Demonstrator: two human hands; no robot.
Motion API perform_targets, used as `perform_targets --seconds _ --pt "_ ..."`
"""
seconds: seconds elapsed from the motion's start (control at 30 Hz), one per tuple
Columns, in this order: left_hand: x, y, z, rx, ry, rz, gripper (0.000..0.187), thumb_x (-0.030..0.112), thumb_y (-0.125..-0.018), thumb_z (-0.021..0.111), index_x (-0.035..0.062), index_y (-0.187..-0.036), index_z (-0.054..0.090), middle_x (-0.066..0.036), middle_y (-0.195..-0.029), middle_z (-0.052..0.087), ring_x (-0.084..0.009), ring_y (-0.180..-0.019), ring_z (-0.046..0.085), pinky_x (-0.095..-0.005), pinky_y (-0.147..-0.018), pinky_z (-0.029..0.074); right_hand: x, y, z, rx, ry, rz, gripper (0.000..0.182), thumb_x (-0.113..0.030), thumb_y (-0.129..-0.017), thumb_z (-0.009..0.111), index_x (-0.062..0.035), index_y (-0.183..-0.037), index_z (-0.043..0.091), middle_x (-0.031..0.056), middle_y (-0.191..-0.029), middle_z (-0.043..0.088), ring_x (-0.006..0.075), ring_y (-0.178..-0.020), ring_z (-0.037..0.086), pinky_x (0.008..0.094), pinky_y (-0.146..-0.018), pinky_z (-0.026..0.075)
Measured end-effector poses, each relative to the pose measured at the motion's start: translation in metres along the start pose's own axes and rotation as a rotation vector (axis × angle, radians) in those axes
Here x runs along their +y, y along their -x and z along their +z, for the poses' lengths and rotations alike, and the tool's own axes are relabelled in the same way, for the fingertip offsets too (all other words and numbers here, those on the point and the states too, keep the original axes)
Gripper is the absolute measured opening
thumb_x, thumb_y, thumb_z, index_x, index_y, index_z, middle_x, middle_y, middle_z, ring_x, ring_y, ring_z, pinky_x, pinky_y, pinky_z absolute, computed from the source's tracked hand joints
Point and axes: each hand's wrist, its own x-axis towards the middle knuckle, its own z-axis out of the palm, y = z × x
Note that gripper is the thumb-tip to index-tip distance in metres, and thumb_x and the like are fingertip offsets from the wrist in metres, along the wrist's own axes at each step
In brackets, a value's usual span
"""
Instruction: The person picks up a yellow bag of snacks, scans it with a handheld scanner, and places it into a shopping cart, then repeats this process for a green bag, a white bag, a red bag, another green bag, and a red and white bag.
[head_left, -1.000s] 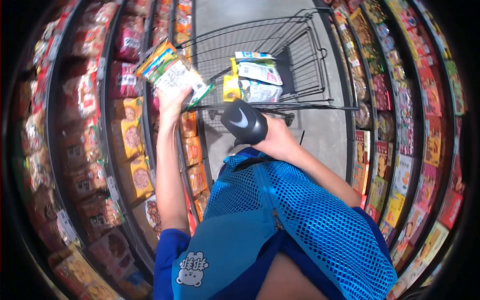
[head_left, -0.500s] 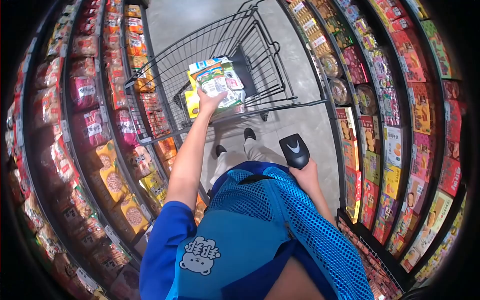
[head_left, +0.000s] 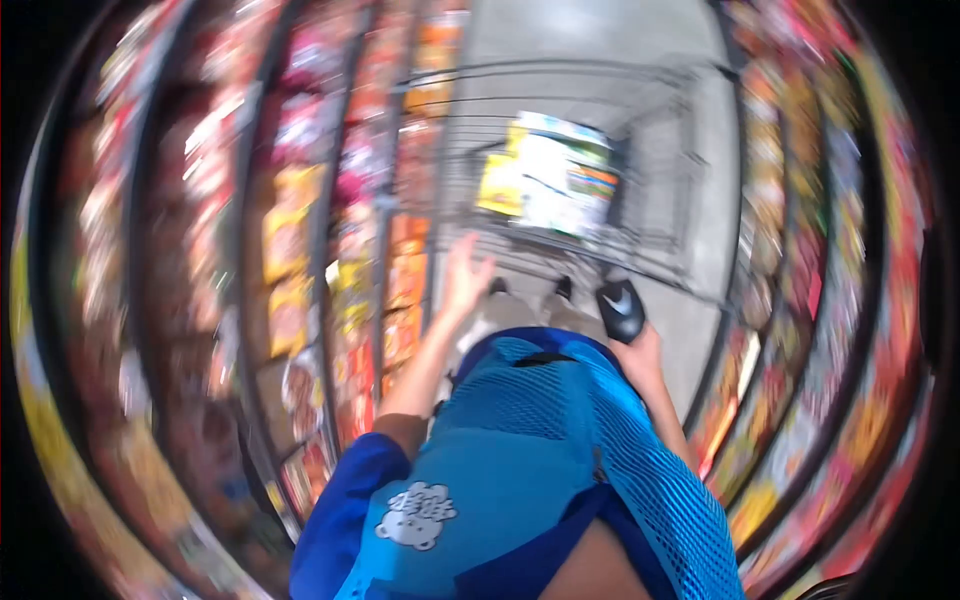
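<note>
My left hand (head_left: 466, 275) is empty with its fingers apart, just on the near side of a shopping cart (head_left: 590, 238). Inside the cart lies a pile of packaged goods (head_left: 560, 180) in white, green and yellow wrapping, blurred by motion. A yellow package (head_left: 499, 186) sits at the left of that pile. On the other side, my right hand (head_left: 640, 352) grips a black handheld scanner (head_left: 620, 309) with a pale curved mark on it. The scanner's head points away from me, below the cart's near rim.
Shelves with orange packs (head_left: 405, 265) and yellow bags (head_left: 288, 275) rise along the left. More shelves with round tubs and boxes (head_left: 765, 210) line the right. Grey floor (head_left: 590, 30) runs between them past the cart. My shoes (head_left: 563, 288) are just behind the cart.
My left hand has let go of the package in the cart and drawn back toward me. The view has shifted and blurred, so the cart appears further right. My right hand still holds the scanner.
</note>
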Motion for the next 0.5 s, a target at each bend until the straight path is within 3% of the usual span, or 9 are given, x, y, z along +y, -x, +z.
perform_targets --seconds 0.07,0.13,0.23,0.27,0.3,0.33,0.4,0.47,0.5 --pt "-0.032 0.039 -0.029 0.130 0.056 -0.268 0.050 0.020 -0.083 0.068 0.0009 -0.127 0.055 -0.021 -0.124 0.059 -0.0350 -0.114 0.057 -0.0421 -0.098 0.046 -0.010 -0.019 0.013 -0.111 -0.040 -0.089 0.031 -0.005 -0.070 0.070 0.0049 -0.098 0.063 0.0119 -0.082 0.069 0.0160 -0.075 0.065 0.0312 -0.071 0.051" --pt "-0.051 0.073 -0.084 0.397 0.121 -0.431 0.040 0.014 -0.085 0.067 0.0018 -0.122 0.057 -0.012 -0.110 0.062 -0.0231 -0.099 0.059 -0.0349 -0.088 0.049 -0.016 -0.025 0.025 -0.258 -0.048 0.023 0.036 -0.005 -0.069 0.068 0.0043 -0.104 0.064 0.0161 -0.091 0.071 0.0215 -0.087 0.068 0.0336 -0.079 0.051" --pt "-0.077 0.108 -0.157 0.787 0.134 -0.533 0.027 0.007 -0.089 0.063 0.0018 -0.115 0.059 -0.002 -0.093 0.061 -0.0076 -0.079 0.055 -0.0237 -0.072 0.048 -0.026 -0.036 0.049 -0.365 0.039 -0.109 0.034 -0.005 -0.070 0.068 0.0042 -0.102 0.064 0.0156 -0.090 0.071 0.0208 -0.087 0.068 0.0331 -0.079 0.051" --pt "-0.082 0.117 -0.189 0.949 0.069 -0.400 0.027 0.009 -0.090 0.063 0.0010 -0.115 0.058 -0.002 -0.093 0.060 -0.0073 -0.081 0.054 -0.0233 -0.073 0.048 -0.026 -0.041 0.055 -0.381 0.049 -0.126 0.034 -0.005 -0.070 0.069 0.0042 -0.102 0.064 0.0155 -0.090 0.071 0.0208 -0.086 0.068 0.0330 -0.079 0.051" --pt "-0.066 0.124 -0.226 1.042 0.212 -0.542 0.027 0.009 -0.089 0.064 0.0014 -0.115 0.058 -0.003 -0.096 0.059 -0.0099 -0.087 0.055 -0.0259 -0.079 0.047 -0.025 -0.046 0.062 -0.393 0.056 -0.140 0.034 -0.005 -0.070 0.069 0.0041 -0.102 0.064 0.0154 -0.090 0.071 0.0208 -0.086 0.068 0.0329 -0.079 0.051" --pt "-0.083 0.134 -0.259 1.168 -0.202 -0.491 0.028 0.010 -0.089 0.065 -0.0002 -0.114 0.057 -0.005 -0.100 0.060 -0.0132 -0.092 0.056 -0.0284 -0.084 0.046 -0.029 -0.050 0.071 -0.404 0.060 -0.155 0.033 -0.005 -0.069 0.069 0.0041 -0.101 0.064 0.0153 -0.090 0.070 0.0207 -0.086 0.068 0.0329 -0.079 0.051" --pt "-0.064 0.138 -0.320 1.453 -0.139 -0.297 0.029 0.011 -0.089 0.066 -0.0012 -0.113 0.057 -0.007 -0.100 0.061 -0.0155 -0.094 0.057 -0.0293 -0.085 0.046 -0.060 -0.045 0.079 -0.423 0.083 -0.170 0.034 -0.005 -0.069 0.069 0.0044 -0.102 0.064 0.0161 -0.090 0.070 0.0217 -0.086 0.068 0.0335 -0.079 0.051" --pt "-0.068 0.149 -0.370 1.589 -0.362 -0.294 0.029 0.011 -0.089 0.068 -0.0018 -0.112 0.057 -0.008 -0.100 0.061 -0.0159 -0.091 0.057 -0.0297 -0.084 0.048 -0.074 -0.047 0.088 -0.436 0.106 -0.203 0.036 -0.005 -0.069 0.070 0.0045 -0.103 0.063 0.0167 -0.090 0.071 0.0226 -0.086 0.068 0.0341 -0.079 0.051" --pt "-0.067 0.154 -0.390 1.534 -0.248 -0.344 0.032 0.011 -0.089 0.068 -0.0024 -0.115 0.055 -0.009 -0.104 0.060 -0.0166 -0.095 0.058 -0.0306 -0.086 0.049 -0.072 -0.052 0.094 -0.441 0.115 -0.225 0.036 -0.005 -0.069 0.070 0.0044 -0.103 0.063 0.0169 -0.090 0.071 0.0231 -0.086 0.069 0.0344 -0.080 0.051"
